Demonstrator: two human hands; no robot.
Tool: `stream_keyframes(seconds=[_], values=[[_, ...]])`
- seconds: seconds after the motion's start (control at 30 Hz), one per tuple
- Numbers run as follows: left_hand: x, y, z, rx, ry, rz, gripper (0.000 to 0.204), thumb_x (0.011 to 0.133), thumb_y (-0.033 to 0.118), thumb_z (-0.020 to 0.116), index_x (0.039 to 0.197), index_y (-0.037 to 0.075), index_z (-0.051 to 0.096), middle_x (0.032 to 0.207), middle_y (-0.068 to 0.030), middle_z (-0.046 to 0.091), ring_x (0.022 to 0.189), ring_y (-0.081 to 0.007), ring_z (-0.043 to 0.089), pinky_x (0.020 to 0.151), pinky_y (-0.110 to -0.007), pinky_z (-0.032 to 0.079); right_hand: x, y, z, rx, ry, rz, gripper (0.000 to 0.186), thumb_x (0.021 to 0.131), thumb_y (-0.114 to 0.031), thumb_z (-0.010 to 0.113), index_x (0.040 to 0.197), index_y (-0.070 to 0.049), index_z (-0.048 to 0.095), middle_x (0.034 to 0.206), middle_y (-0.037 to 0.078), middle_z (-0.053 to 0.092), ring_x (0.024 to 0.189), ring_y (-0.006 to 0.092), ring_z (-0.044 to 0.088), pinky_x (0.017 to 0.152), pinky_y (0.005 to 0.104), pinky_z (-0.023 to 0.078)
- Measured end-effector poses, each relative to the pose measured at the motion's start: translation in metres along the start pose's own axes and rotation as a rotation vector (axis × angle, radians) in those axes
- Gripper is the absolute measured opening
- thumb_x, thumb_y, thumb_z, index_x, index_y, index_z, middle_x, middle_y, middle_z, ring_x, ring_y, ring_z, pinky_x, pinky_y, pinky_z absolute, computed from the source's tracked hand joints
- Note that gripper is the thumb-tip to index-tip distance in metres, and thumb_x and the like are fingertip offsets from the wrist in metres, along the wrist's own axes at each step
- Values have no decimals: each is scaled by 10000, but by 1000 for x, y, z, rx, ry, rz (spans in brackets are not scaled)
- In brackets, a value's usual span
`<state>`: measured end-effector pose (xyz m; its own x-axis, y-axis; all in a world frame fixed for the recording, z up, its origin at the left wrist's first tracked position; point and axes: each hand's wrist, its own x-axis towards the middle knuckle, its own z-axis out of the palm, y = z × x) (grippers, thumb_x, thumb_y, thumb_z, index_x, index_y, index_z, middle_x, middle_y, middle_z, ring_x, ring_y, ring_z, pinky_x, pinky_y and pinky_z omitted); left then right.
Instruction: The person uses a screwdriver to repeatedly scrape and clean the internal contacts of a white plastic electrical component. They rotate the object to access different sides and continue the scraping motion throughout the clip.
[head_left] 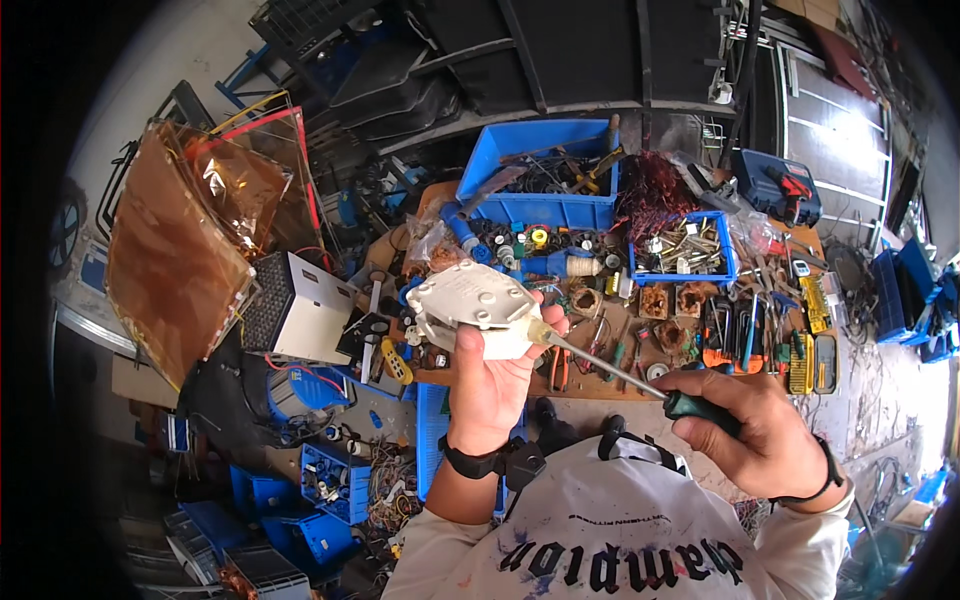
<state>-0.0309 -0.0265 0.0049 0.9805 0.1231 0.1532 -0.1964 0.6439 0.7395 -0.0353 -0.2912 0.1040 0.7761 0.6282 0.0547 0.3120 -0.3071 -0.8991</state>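
My left hand (490, 390) is closed around a white plastic housing (470, 297), held up over the near edge of the workbench. Round bosses dot the housing's upper face, and a gap shows along its side. In my right hand (760, 430) is a screwdriver (610, 372) with a dark green handle and a long metal shaft. Its shaft points left, and the end meets a yellowish, translucent part at the housing's right corner. The exact tip is hidden there.
Beyond my hands, the bench holds a large blue bin (540, 210) of tools, a smaller blue tray (725, 275) of metal parts, and pliers (558, 368). A white box-shaped unit (310, 310) stands left. Blue crates (335, 480) sit low at left.
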Motion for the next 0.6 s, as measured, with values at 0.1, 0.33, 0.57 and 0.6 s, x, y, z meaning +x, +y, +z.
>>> stream_keyframes(seconds=[0.1, 0.33, 0.57, 0.6], values=[[-4, -4, 1, 123, 7, 96, 792, 855, 604, 614, 1369, 37, 409, 1215, -183, 600, 1047, -333, 650, 962, -511, 521, 4, -15, -14, -91, -121, 136, 312, 902, -131, 651, 1178, 9, 615, 826, 182, 674, 693, 317, 666, 614, 354, 499], [-4, 2, 5, -121, -25, 65, 786, 848, 580, 641, 1369, 36, 418, 1233, -190, 589, 1057, -345, 647, 973, -505, 520, 14, -9, 1, 214, -115, 151, 317, 925, -143, 640, 1195, 18, 594, 787, 136, 670, 684, 232, 653, 626, 319, 485], [4, 6, 5, -55, -1, -17, 834, 839, 594, 642, 1395, 32, 378, 1312, -187, 539, 1221, -421, 527, 1035, -556, 451, 17, 36, 30, 165, 10, 25, 307, 932, -125, 631, 1205, 10, 587, 742, 112, 651, 592, 176, 606, 569, 302, 466], [4, 8, 4, -101, -32, -7, 844, 834, 610, 636, 1397, 37, 378, 1321, -184, 533, 1234, -428, 511, 1037, -559, 446, 18, 39, 32, 141, 18, -10, 310, 931, -124, 632, 1206, 12, 586, 735, 111, 649, 585, 174, 604, 563, 304, 463]])
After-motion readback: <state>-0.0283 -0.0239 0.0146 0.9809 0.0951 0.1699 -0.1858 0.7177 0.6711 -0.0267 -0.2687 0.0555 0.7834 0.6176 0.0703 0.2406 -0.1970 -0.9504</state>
